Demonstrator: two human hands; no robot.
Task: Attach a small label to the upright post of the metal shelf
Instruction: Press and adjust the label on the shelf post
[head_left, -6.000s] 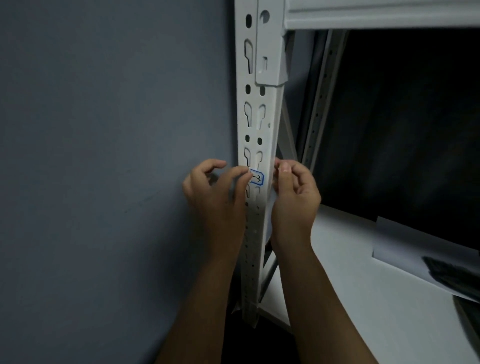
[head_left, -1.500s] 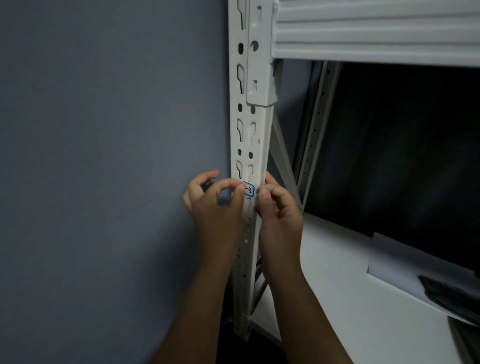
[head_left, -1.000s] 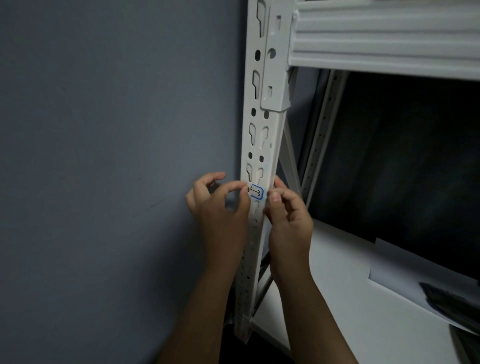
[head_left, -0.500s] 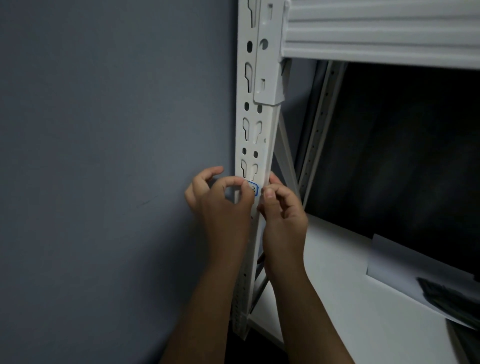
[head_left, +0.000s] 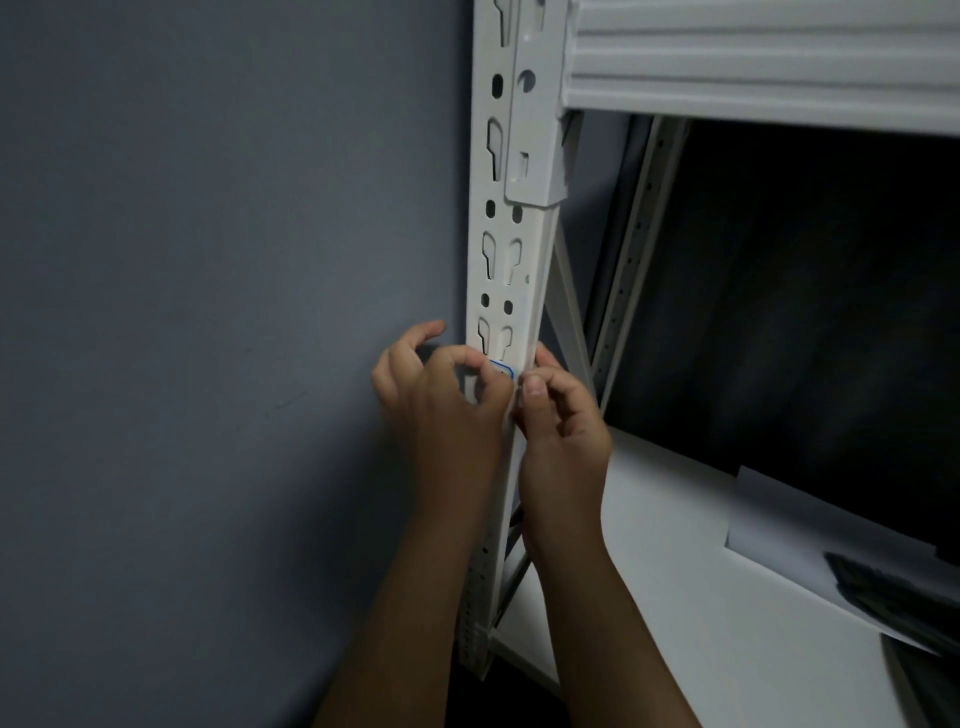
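Note:
The white metal upright post (head_left: 524, 249) with keyhole slots runs down the middle of the view. A small white label with a blue border (head_left: 505, 370) sits on its front face, just below a pair of slots. My left hand (head_left: 447, 410) comes in from the left with curled fingers, and its thumb and forefinger tip cover the label's left part. My right hand (head_left: 561, 436) grips the post's right edge, its thumb pressed on the front face just right of the label.
A grey wall (head_left: 208, 312) lies close on the left of the post. A white shelf beam (head_left: 753, 62) crosses above. The lower white shelf board (head_left: 675, 597) carries a sheet of paper (head_left: 789, 530) and a dark object (head_left: 893, 587) at the right.
My left thumb and forefinger have slid further over the label, so less of its blue border shows. Both hands stay at the same height on the post.

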